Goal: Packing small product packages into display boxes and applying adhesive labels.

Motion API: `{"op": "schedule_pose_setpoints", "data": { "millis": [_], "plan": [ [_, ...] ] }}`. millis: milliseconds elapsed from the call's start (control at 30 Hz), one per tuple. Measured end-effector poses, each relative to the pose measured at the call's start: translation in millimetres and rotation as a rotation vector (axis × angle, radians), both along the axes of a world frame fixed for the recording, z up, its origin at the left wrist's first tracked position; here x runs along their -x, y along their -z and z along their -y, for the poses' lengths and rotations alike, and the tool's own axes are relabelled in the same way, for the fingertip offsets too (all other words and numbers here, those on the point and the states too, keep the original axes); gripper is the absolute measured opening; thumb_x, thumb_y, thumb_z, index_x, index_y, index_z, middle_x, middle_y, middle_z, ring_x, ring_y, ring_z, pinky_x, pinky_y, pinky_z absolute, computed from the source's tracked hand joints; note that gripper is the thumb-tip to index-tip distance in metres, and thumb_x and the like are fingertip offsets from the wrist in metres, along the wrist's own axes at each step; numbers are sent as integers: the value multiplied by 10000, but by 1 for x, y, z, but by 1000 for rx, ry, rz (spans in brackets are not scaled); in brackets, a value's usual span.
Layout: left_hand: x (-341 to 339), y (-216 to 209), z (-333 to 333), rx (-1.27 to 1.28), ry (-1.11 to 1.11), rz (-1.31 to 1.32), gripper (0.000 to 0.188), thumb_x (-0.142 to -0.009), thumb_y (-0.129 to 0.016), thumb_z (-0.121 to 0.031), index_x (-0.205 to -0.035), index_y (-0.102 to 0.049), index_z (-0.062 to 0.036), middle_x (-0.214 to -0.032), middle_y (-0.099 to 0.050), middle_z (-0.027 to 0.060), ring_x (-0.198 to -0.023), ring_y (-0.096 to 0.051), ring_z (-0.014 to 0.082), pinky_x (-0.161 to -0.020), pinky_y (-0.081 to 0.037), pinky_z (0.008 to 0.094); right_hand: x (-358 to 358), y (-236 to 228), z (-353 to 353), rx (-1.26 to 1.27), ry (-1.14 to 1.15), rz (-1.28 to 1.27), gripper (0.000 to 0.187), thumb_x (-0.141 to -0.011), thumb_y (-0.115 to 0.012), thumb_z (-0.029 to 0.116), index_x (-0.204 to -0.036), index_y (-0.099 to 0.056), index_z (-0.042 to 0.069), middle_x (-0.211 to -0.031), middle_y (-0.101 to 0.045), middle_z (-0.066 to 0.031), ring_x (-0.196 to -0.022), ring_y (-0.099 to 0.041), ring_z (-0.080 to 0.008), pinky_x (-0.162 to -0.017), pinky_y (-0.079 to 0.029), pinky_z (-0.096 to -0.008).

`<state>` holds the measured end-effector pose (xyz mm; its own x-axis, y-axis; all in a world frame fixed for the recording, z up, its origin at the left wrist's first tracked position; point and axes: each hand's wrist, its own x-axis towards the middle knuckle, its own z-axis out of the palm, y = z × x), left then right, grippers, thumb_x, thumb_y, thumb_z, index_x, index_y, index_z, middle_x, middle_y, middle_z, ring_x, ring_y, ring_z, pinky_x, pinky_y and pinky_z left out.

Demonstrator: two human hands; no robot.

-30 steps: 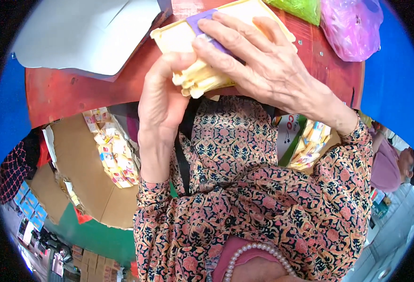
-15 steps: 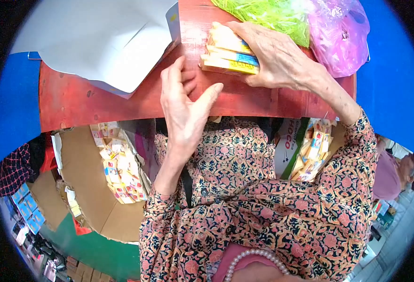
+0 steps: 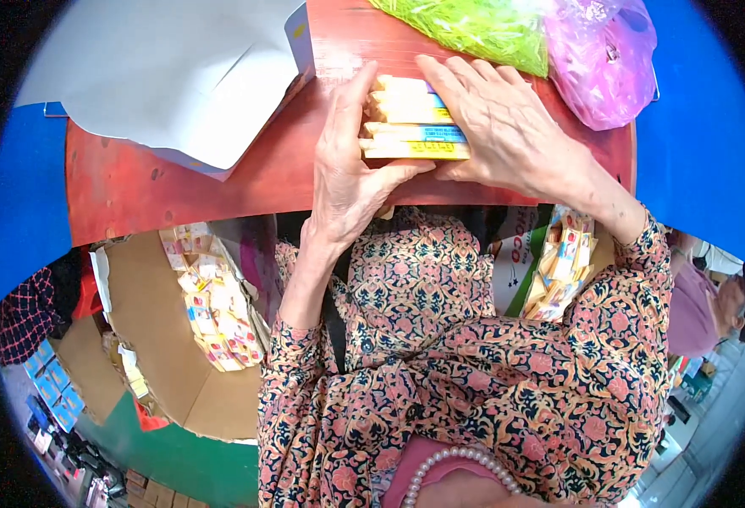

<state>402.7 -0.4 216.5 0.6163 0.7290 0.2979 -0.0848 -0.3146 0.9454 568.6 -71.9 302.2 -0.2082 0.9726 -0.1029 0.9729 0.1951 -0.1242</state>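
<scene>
Between my two hands stands a row of small flat yellow and blue packets (image 3: 415, 131), pressed together in a block on the red table (image 3: 178, 182). My left hand (image 3: 347, 161) cups the block's left end, fingers stretched along it and thumb along its near side. The right hand (image 3: 508, 127) wraps over the right end, its thumb at the near corner. The packets' right ends are hidden under that hand.
A grey-white sheet or open carton (image 3: 195, 76) covers the table's far left. At the far right lie a green bag (image 3: 474, 34) and a pink plastic bag (image 3: 605, 63). Below the table edge, a cardboard box (image 3: 152, 322) at left holds similar packets (image 3: 220, 313); more packets (image 3: 563, 262) sit at right.
My left hand has moved up and closed onto the block's left end. The packets, held by my right hand, have come slightly nearer and straightened.
</scene>
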Motion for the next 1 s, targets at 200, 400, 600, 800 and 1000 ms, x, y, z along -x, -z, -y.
{"op": "schedule_pose_setpoints", "data": {
  "millis": [200,400,600,800,1000],
  "plan": [
    [-9,5,2,148,123,117,900,-581,-816,-31,-1332,-321,-40,-1180,-476,80,-1070,-515,187,-906,-481,312,-6,25,9,-187,26,23,799,-605,-753,203,-1257,-359,-40,-1137,-502,-215,-1069,-507,-352,-921,-395,-436],
    [-6,1,2,193,101,188,873,-581,-807,-24,-1318,-341,-57,-1143,-484,85,-1022,-520,183,-892,-470,298,-1,16,2,-152,30,-119,676,-575,-742,157,-1145,-417,-8,-1042,-523,-177,-1015,-524,-334,-866,-415,-399],
    [-6,3,0,318,104,160,901,-560,-825,-43,-1322,-345,-44,-1170,-474,89,-1057,-507,188,-917,-455,308,-3,19,-5,-146,30,-65,682,-550,-743,148,-1135,-422,8,-1008,-529,-157,-964,-534,-332,-813,-422,-393],
    [-8,10,-1,202,83,145,897,-566,-824,-49,-1326,-348,-42,-1190,-471,95,-1073,-501,196,-927,-446,306,-3,3,-6,40,64,-65,854,-563,-791,231,-1260,-363,-11,-1176,-475,-194,-1127,-466,-340,-935,-396,-394],
    [-5,15,-5,116,98,129,947,-573,-815,2,-1362,-293,-51,-1187,-495,93,-1061,-536,197,-882,-501,318,-34,-18,2,61,181,-511,657,-746,-715,294,-1237,-408,-15,-1196,-477,-126,-1139,-450,-193,-985,-361,-338]
  ]
}}
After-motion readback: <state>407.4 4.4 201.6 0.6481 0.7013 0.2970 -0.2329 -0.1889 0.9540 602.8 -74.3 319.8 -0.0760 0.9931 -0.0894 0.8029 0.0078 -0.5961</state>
